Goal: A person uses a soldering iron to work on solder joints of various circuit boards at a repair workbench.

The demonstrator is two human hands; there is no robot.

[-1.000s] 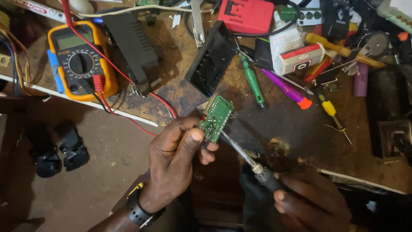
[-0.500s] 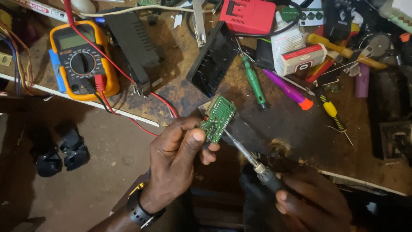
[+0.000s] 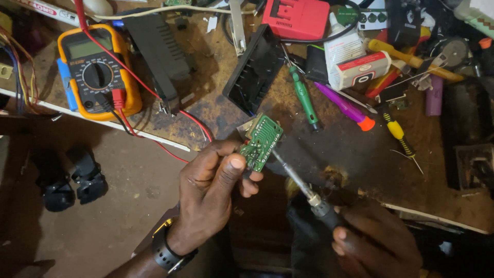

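— Where have you got the small green rectangular circuit board (image 3: 262, 142) right now?

— You hold it up in front of the cluttered brown workbench (image 3: 329, 149), just below the black ribbed plastic casing (image 3: 253, 69). Your left hand (image 3: 213, 193) pinches its lower end between thumb and forefinger, the other fingers curled under.

— And your right hand (image 3: 373, 244)?

— Its fingers are closed around the dark handle of the metal-tipped soldering iron (image 3: 301, 185), whose tip touches the board's right edge.

— How will the board handle?

— I'd judge it light and stiff but fragile: thin laminate, small solder points. You do best gripping it by the bare edges, as you do now, away from the joints and the hot tip.

— Which way does it point?

— Its long axis runs diagonally, lower left to upper right, with the soldered green face turned towards you. The iron's shaft runs from lower right up to the board.

— Anything nearby?

— The yellow multimeter (image 3: 98, 74) with red lead lies well apart at left; a green-handled screwdriver (image 3: 304, 98) lies near the board.
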